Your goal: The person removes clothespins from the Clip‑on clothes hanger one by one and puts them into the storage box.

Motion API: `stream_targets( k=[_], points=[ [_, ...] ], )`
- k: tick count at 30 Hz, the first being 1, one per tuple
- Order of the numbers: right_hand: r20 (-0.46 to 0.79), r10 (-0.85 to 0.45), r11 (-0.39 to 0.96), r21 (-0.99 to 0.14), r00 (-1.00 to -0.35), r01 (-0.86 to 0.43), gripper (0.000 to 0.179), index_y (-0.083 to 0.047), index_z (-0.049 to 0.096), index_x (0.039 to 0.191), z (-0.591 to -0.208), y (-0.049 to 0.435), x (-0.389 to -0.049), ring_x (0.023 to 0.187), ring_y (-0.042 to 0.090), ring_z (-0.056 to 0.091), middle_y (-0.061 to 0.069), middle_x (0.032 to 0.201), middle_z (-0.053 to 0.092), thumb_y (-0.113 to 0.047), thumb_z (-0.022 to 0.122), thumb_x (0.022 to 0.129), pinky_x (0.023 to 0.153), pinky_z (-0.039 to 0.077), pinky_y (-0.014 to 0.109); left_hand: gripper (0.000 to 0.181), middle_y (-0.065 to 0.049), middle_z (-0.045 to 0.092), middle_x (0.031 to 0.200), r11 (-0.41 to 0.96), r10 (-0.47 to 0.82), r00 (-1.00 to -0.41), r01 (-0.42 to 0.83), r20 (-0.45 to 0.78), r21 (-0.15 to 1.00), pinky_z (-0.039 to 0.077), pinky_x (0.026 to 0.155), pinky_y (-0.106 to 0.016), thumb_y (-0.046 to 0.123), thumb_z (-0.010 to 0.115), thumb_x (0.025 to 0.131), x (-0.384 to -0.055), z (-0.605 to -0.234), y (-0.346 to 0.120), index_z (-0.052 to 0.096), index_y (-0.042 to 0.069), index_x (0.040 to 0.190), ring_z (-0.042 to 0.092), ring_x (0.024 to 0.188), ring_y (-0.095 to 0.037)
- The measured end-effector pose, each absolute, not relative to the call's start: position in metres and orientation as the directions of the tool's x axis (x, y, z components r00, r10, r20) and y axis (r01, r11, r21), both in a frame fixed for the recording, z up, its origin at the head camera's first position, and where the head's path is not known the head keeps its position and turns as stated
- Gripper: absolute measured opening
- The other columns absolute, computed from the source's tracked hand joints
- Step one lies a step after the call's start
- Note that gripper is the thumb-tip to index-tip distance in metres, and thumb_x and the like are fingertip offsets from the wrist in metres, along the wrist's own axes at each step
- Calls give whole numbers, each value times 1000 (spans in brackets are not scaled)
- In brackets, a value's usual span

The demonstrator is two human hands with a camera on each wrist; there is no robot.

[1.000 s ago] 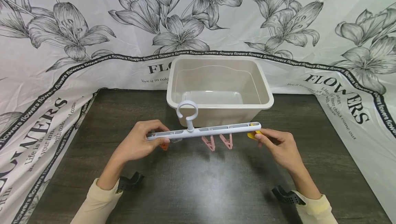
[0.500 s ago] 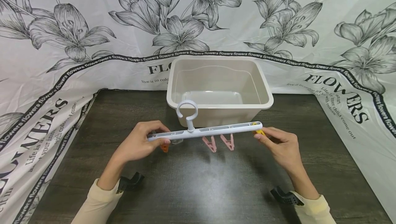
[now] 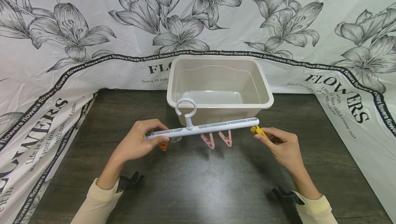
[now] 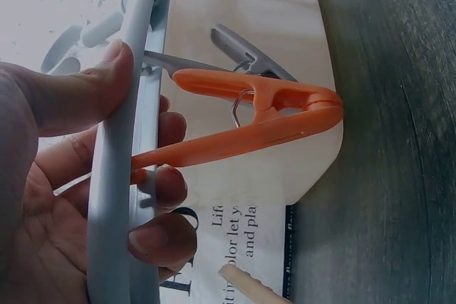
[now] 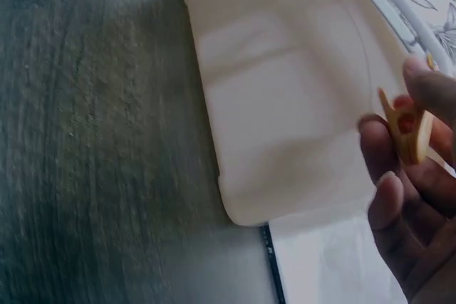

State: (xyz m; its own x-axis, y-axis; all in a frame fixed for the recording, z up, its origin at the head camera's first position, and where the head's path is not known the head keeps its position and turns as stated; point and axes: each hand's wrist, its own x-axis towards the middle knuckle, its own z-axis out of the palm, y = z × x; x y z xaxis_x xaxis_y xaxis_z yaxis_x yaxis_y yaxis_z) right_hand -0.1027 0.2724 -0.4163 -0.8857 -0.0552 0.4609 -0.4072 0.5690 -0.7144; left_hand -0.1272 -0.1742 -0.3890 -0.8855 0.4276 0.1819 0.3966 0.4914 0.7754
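Note:
My left hand (image 3: 139, 141) grips the left end of a pale blue-grey clip hanger (image 3: 216, 126) with an open ring hook, thumb in front and fingers behind the bar. From the bar hang an orange clothespin (image 4: 263, 119), a grey clothespin (image 4: 249, 55) and two pink clothespins (image 3: 225, 138). My right hand (image 3: 283, 145) pinches a yellow clothespin (image 3: 259, 131) just below the bar's right end. The yellow clothespin looks off the bar, though contact there cannot be told. In the right wrist view, the yellow clothespin (image 5: 407, 132) sits between thumb and fingers.
Behind the hanger stands a beige plastic basin (image 3: 220, 106) on the dark wood table (image 3: 204, 186). A white flower-printed cloth (image 3: 130, 38) hangs behind it and covers both sides. Black straps (image 3: 286, 196) circle both wrists.
The yellow clothespin, earlier reaching into the slot at the bar's right end, now sits below it. The hanger has shifted slightly up and left. My left hand keeps its grip.

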Motion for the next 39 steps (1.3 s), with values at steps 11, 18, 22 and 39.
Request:
stream_targets(
  k=[11, 18, 22, 39],
  points=[
    [342, -104, 674, -666, -934, -319, 14, -17, 80, 102, -414, 283, -105, 67, 5, 66, 0, 87, 78, -14, 82, 88, 61, 51, 15, 13, 6, 74, 86, 429, 433, -885, 372, 174, 823, 54, 66, -27, 17, 80, 90, -128, -388, -177, 75, 19, 101, 74, 72, -16],
    [370, -96, 693, -641, -924, -329, 13, -17, 78, 104, -404, 288, -105, 66, 3, 65, -4, 77, 71, -14, 79, 92, 63, 50, 13, 13, 4, 74, 82, 427, 441, -882, 370, 168, 825, 54, 64, -28, 14, 80, 90, -127, -388, -179, 74, 19, 99, 73, 70, -18],
    [404, -89, 686, -638, -910, -350, 15, -17, 77, 105, -396, 290, -105, 66, 2, 64, -4, 76, 70, -10, 77, 92, 63, 50, 12, 12, -2, 74, 82, 398, 455, -877, 357, 155, 845, 56, 64, -29, 14, 79, 90, -126, -388, -179, 74, 17, 100, 75, 70, -21],
    [524, -113, 650, -603, -844, -462, 25, -11, 75, 116, -353, 291, -118, 65, -5, 64, -3, 81, 72, -1, 73, 93, 54, 47, 14, 11, 0, 74, 80, 405, 471, -869, 366, 152, 838, 57, 64, -30, 14, 79, 90, -126, -390, -179, 73, 17, 99, 74, 69, -20]
  ],
)
